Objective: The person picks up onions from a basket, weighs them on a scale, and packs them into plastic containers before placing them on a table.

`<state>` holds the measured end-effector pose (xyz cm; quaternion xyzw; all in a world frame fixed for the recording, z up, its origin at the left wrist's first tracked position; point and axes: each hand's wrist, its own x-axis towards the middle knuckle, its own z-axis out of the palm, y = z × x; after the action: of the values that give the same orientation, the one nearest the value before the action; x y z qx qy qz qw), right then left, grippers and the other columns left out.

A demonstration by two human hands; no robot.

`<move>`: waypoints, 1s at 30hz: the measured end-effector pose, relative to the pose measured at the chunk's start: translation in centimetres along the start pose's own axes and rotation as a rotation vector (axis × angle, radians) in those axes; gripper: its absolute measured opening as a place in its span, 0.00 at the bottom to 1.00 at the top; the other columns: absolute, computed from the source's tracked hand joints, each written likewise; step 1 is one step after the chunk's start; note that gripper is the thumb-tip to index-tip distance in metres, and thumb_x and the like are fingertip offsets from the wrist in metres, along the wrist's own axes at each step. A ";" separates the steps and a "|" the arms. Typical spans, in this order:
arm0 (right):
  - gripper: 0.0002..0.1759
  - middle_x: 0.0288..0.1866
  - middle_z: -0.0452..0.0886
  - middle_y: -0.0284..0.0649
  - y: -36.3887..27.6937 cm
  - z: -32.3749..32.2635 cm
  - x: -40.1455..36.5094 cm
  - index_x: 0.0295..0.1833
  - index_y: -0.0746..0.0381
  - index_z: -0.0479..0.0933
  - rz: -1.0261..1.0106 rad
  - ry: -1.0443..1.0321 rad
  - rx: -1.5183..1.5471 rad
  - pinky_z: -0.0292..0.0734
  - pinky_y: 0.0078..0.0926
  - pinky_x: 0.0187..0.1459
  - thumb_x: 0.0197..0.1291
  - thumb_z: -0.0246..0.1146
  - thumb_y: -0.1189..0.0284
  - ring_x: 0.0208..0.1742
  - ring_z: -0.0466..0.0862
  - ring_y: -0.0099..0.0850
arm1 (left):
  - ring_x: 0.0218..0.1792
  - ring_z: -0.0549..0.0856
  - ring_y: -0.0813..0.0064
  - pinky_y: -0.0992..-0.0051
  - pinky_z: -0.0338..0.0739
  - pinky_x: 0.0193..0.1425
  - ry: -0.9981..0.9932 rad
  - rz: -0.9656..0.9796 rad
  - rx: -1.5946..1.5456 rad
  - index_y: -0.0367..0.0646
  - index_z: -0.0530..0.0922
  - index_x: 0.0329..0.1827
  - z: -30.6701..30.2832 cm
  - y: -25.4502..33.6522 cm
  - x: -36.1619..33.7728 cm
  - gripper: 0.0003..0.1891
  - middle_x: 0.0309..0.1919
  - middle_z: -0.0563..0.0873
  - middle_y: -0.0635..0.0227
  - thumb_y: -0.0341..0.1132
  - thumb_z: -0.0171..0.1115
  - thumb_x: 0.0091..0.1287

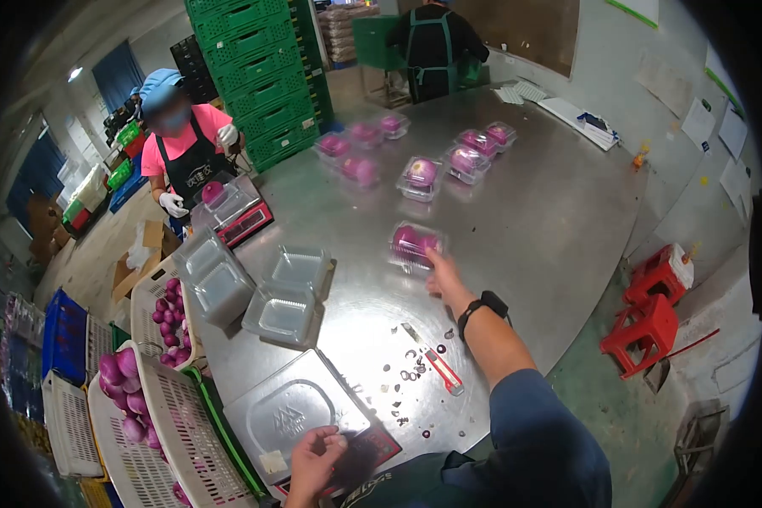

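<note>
My right hand (445,278) reaches across the steel table and grips the near right edge of a clear plastic clamshell box (411,244) with red onions inside. The thumb lies over the lid; the other fingers are partly hidden. Down at the front, my left hand (315,457) hovers by the steel plate of a scale (292,406), fingers loosely curled and apart, with nothing visible in them. A red utility knife (444,372) lies between my arms among onion scraps (411,374). Empty clamshell boxes (284,313) stand open beyond the scale, beside a stack of more boxes (214,275).
Filled onion boxes (419,178) stand farther back on the table. Crates of red onions (131,398) line the left side. Across the table, a co-worker (195,140) in gloves stands at another scale (244,222). Red stools (643,334) are at right.
</note>
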<state>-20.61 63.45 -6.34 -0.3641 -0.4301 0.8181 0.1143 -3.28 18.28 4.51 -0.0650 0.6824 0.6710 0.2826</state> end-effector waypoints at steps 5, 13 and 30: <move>0.26 0.53 0.85 0.47 2.1 3.0 1.0 0.61 0.64 0.78 -0.579 -0.072 -0.637 0.81 0.36 0.51 0.62 0.73 0.64 0.49 0.85 0.37 | 0.44 0.86 0.78 0.77 0.82 0.51 -0.150 0.126 -0.010 0.33 0.80 0.57 2.4 4.9 -1.0 0.18 0.42 0.88 0.66 0.24 0.74 0.66; 0.25 0.35 0.87 0.40 14.4 12.4 -27.1 0.54 0.62 0.82 -0.514 -1.325 -0.694 0.82 0.30 0.40 0.55 0.78 0.61 0.36 0.87 0.32 | 0.42 0.81 0.89 0.86 0.77 0.45 -0.721 0.418 0.125 0.37 0.82 0.61 12.5 12.7 -4.9 0.18 0.41 0.87 0.74 0.23 0.72 0.68; 0.24 0.37 0.87 0.42 15.4 14.4 -39.4 0.54 0.62 0.81 -0.507 -1.688 -0.772 0.81 0.33 0.40 0.54 0.78 0.63 0.37 0.87 0.33 | 0.40 0.78 0.91 0.87 0.73 0.46 -0.937 0.392 0.011 0.36 0.82 0.59 17.5 8.8 -10.7 0.15 0.41 0.84 0.75 0.24 0.70 0.70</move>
<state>-0.77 25.47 6.36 0.4362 -0.6762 0.5634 -0.1872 6.72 32.61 18.31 0.3740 0.4852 0.6648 0.4275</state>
